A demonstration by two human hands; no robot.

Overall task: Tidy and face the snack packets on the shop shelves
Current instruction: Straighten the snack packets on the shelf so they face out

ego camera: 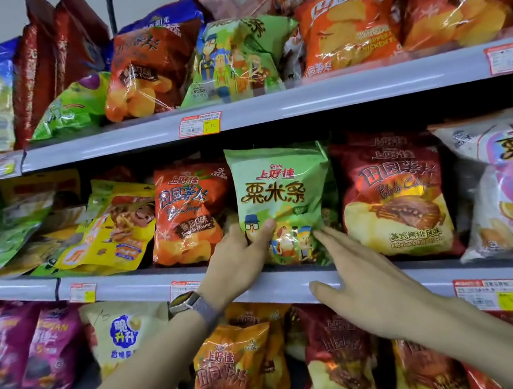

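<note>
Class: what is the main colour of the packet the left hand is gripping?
Light green packet, gripped by the left hand; head view.

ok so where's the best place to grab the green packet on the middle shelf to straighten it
By its two lower side edges, coming from the front. The green packet stands upright and puffy, wedged between the orange packet and red packet, so only its front is free. The left hand already grips the lower left; the right hand is open near the lower right.
</note>
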